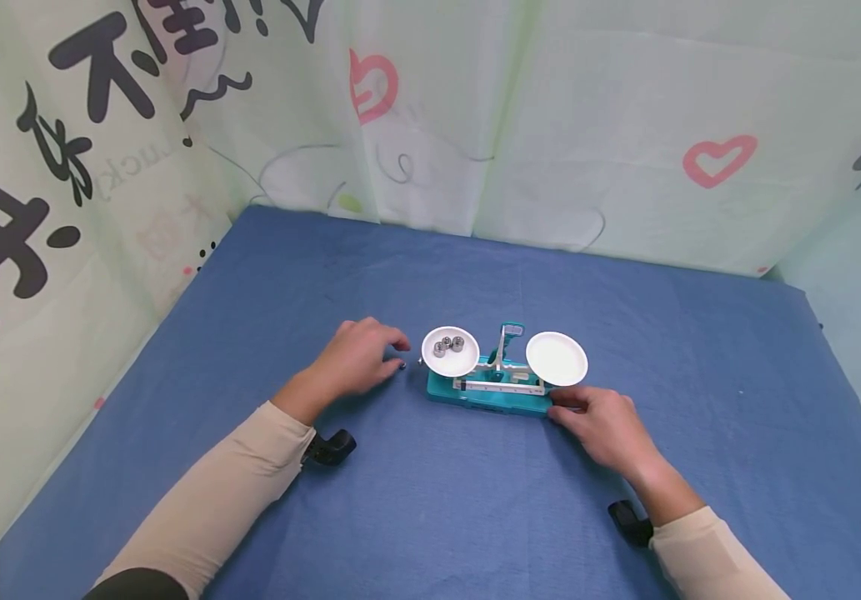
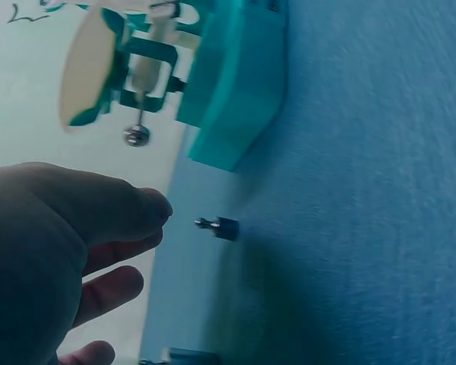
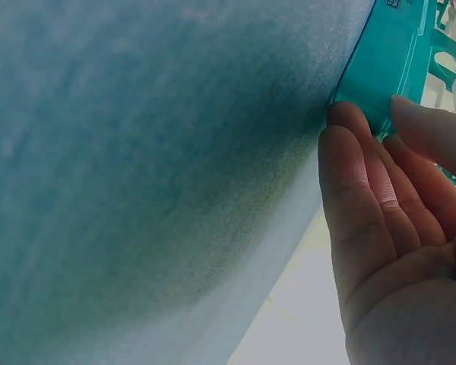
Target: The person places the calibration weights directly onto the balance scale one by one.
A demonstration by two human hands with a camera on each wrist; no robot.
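Observation:
A teal balance scale (image 1: 490, 400) stands on the blue cloth with two white pans. Its left pan (image 1: 450, 364) holds a few small metal weights (image 1: 458, 343); the right pan (image 1: 557, 359) has nothing in it. Just left of the scale, my left hand (image 1: 355, 354) hovers with loosely bent fingers, holding nothing. A small metal weight (image 2: 226, 228) stands beyond its thumb tip in the left wrist view, and part of another metal piece (image 2: 190, 356) shows at the bottom edge. My right hand (image 1: 603, 423) grips the right end of the scale's base between thumb and fingertips.
The blue cloth (image 1: 430, 517) covers the whole table. A pale curtain (image 1: 588, 108) with dark writing and pink hearts hangs along the back and left edges. Black wrist cameras (image 1: 332, 448) sit beneath both forearms.

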